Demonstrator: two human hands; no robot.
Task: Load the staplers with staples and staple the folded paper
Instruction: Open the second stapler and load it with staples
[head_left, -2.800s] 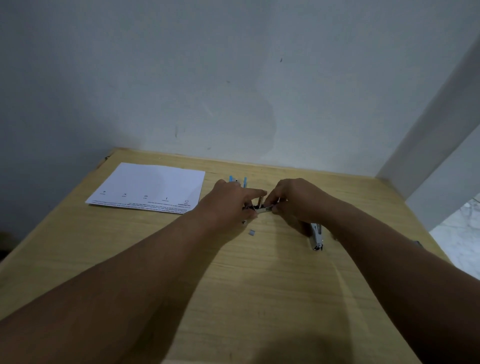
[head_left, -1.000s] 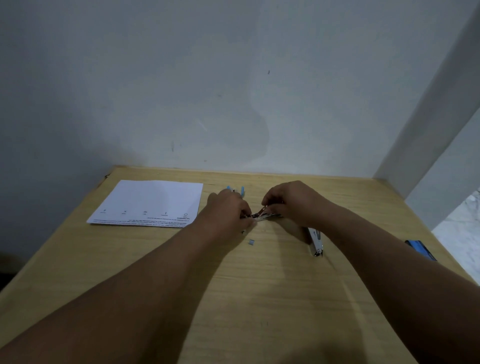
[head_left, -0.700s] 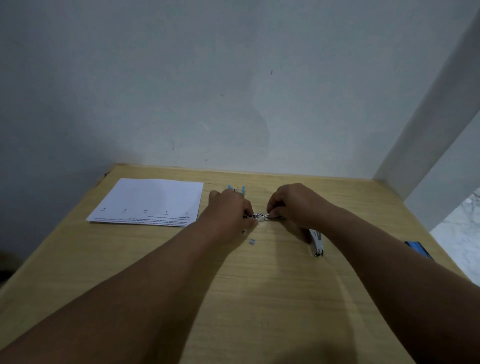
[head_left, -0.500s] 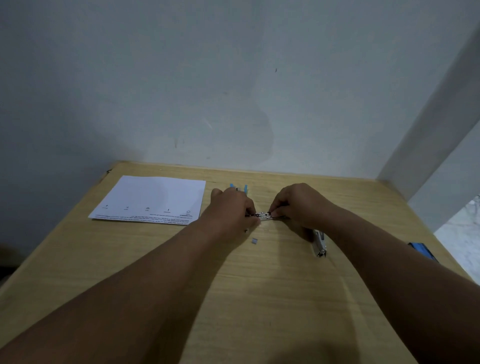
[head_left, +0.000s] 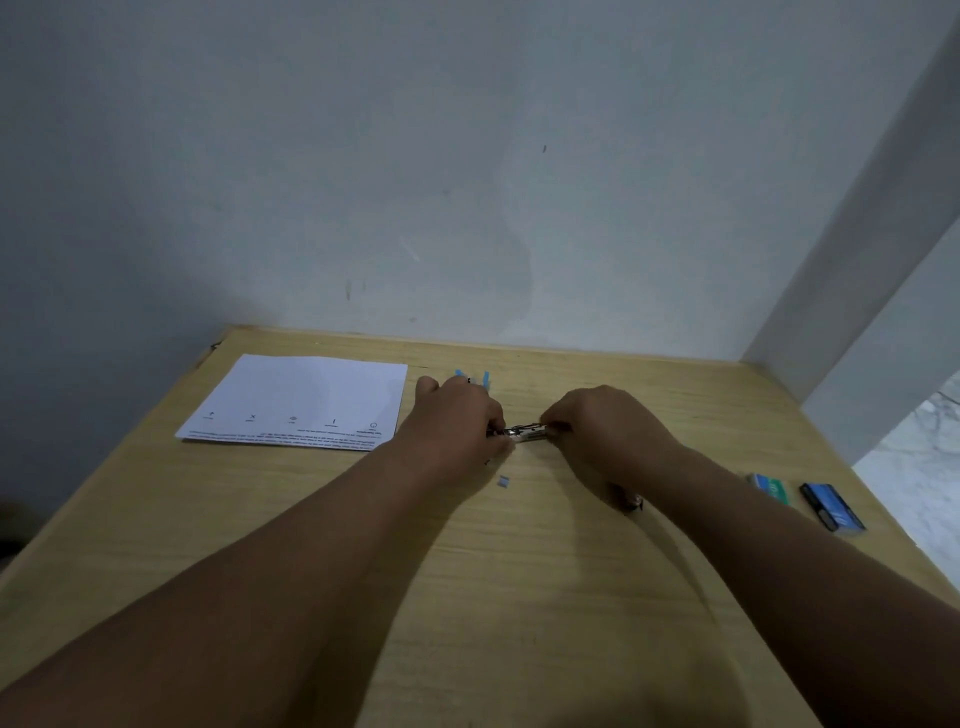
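A small silver stapler (head_left: 527, 433) is held level between both hands near the middle of the wooden table (head_left: 519, 597). My left hand (head_left: 457, 421) grips its left end and my right hand (head_left: 605, 431) pinches its right end. Most of the stapler is hidden by the fingers. A second stapler (head_left: 635, 502) lies under my right wrist, only its tip showing. The folded white paper (head_left: 301, 400) lies flat at the table's back left. A small blue-white scrap (head_left: 503, 481) lies just in front of the hands.
Blue pieces (head_left: 472, 378) lie behind my left hand. A green staple box (head_left: 771, 486) and a blue staple box (head_left: 831, 506) lie near the table's right edge. The wall stands close behind the table, with a white post at the right.
The stapler's raised arm has come down and it now lies shut and level between the hands. Both hands kept their hold. The view shifted slightly, bringing the staple boxes into sight.
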